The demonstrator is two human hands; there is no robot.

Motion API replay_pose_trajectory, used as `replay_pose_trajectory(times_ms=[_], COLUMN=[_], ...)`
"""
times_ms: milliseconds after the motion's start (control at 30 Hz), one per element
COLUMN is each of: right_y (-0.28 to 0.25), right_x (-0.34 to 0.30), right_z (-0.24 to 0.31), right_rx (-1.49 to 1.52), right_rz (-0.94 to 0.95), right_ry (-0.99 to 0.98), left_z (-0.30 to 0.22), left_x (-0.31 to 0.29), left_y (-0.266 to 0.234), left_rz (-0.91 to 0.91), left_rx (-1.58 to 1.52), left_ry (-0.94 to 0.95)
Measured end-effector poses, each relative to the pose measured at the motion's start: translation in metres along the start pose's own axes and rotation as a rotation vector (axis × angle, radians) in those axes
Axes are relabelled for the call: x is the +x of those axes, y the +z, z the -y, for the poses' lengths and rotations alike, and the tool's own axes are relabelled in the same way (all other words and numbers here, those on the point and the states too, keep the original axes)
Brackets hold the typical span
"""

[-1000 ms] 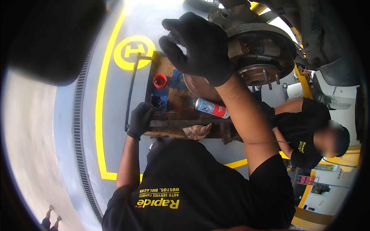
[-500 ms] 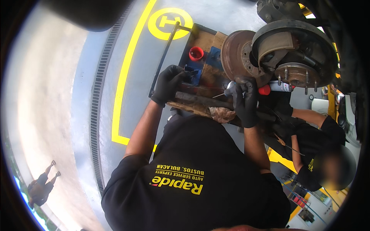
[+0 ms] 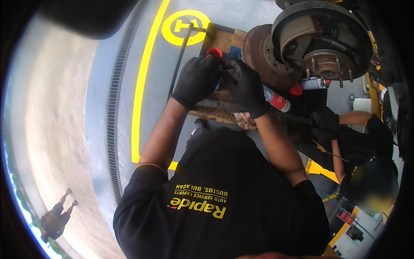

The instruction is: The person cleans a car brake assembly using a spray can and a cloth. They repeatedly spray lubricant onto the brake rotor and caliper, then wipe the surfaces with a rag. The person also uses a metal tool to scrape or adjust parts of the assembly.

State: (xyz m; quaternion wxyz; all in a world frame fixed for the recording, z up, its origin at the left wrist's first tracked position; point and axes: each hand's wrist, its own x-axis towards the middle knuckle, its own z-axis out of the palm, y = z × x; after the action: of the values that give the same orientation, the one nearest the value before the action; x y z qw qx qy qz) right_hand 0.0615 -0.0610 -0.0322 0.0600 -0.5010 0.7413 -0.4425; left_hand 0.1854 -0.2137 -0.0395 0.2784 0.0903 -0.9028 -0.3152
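Observation:
Black gloves cover both hands, which meet over the tray of a work cart. My left hand is closed, fingertips pinched together just below a red cup. Beside it my right hand is closed too, its fingers bent toward the left ones. Whatever lies between the fingertips is dark and mostly hidden. A white and red spray can rests by my right wrist. Right of the hands stands a rusty brake drum, next to a drum brake assembly with brake shoes and a studded hub.
Another can with a red cap lies under the hub. A co-worker in black works at the right with gloved hands. A brown rag hangs on the cart's near edge. A person walks at the far left.
My right hand has let go of the spray can and moved left to meet my left hand. The left hand has shifted slightly right and up, toward the red cup.

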Motion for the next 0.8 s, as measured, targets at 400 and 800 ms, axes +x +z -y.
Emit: replay_pose_trajectory(times_ms=[400,800], right_y=[0.0,0.029], right_x=[0.024,0.001], right_z=[-0.047,-0.058], right_rx=[0.715,0.892], right_rz=[-0.301,-0.394], right_ry=[0.294,0.392], left_z=[-0.056,-0.012], left_x=[-0.036,-0.064], left_y=[0.037,0.079], left_rz=[-0.188,-0.034], left_rx=[-0.059,-0.351], left_ry=[-0.052,-0.329])
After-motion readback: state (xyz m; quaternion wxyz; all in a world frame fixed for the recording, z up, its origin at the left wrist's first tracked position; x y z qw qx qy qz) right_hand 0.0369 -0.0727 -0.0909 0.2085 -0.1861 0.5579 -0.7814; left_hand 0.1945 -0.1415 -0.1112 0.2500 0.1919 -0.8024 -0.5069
